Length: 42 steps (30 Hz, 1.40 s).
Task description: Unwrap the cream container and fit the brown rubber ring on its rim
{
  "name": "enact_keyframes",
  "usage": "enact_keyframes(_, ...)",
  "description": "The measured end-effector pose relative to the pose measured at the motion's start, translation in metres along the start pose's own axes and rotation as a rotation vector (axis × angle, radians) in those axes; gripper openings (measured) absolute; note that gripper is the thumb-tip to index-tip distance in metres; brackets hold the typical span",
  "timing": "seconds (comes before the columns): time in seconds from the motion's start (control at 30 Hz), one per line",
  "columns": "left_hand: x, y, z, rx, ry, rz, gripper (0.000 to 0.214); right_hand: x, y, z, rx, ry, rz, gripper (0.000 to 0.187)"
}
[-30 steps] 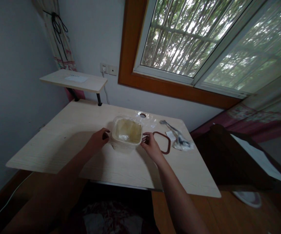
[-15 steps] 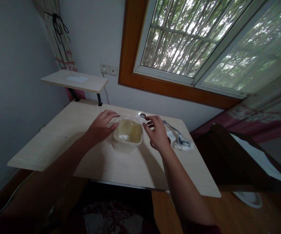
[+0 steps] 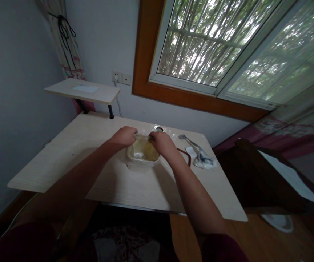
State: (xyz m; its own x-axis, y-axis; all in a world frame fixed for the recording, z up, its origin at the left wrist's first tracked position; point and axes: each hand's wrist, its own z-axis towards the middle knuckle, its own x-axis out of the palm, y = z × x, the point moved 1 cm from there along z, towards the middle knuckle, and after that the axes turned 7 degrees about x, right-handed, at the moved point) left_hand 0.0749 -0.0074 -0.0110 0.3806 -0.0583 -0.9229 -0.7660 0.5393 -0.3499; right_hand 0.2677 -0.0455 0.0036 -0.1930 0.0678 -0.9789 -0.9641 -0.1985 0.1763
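A cream square container (image 3: 142, 156) lined with clear plastic film stands in the middle of a light wooden table (image 3: 97, 174). My left hand (image 3: 124, 136) is closed on the film at the container's far left rim. My right hand (image 3: 161, 142) is closed on the film at the far right rim. Both hands sit close together over the container's back edge. A brown square ring (image 3: 185, 154) lies just right of the container, partly hidden by my right wrist.
Cutlery (image 3: 192, 142) and a crumpled clear wrapper (image 3: 204, 162) lie at the table's right. A small raised shelf (image 3: 83, 91) stands at the back left. A dark wooden chair (image 3: 257, 182) is to the right. A window fills the wall behind.
Both hands rose from the container's sides to its far rim and closed on the plastic film, drawing together.
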Motion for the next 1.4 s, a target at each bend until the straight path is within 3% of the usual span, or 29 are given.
enact_keyframes(0.17,0.002,0.008,0.001,-0.130,0.142,-0.322,0.016,-0.002,-0.002,-0.002,0.150,0.101,-0.094,0.027)
enact_keyframes(0.27,0.004,0.011,-0.003,-0.162,0.182,-0.436,0.019,-0.002,0.000,-0.003,0.166,0.123,-0.126,0.028)
enact_keyframes(0.43,0.006,0.015,-0.007,-0.104,0.034,-0.376,0.031,-0.002,0.005,-0.006,0.173,0.066,-0.170,0.027)
enact_keyframes(0.63,-0.004,0.009,-0.015,0.019,-0.340,-0.320,0.037,-0.005,0.005,-0.013,0.242,-0.116,-0.156,0.028)
enact_keyframes(0.73,-0.004,0.006,-0.023,0.003,-0.493,-0.244,0.035,-0.001,0.002,-0.016,0.249,-0.182,-0.127,0.028)
enact_keyframes(0.8,0.002,0.006,-0.028,-0.033,-0.504,-0.257,0.030,0.004,-0.001,-0.018,0.241,-0.195,-0.110,0.026)
enact_keyframes(0.97,0.023,0.005,-0.034,-0.111,-0.339,-0.359,0.020,0.011,-0.007,-0.023,0.218,-0.221,-0.054,0.030)
enact_keyframes(1.17,0.034,-0.006,-0.039,-0.140,-0.387,-0.336,0.020,0.008,0.006,-0.048,0.056,-0.539,-0.095,0.033)
enact_keyframes(1.3,0.042,-0.016,-0.044,-0.075,-0.392,-0.383,0.018,0.021,0.020,-0.054,-0.122,-0.347,-0.157,0.023)
enact_keyframes(1.4,0.047,-0.023,-0.049,-0.048,-0.381,-0.384,0.017,0.035,0.027,-0.048,-0.094,-0.211,-0.191,0.029)
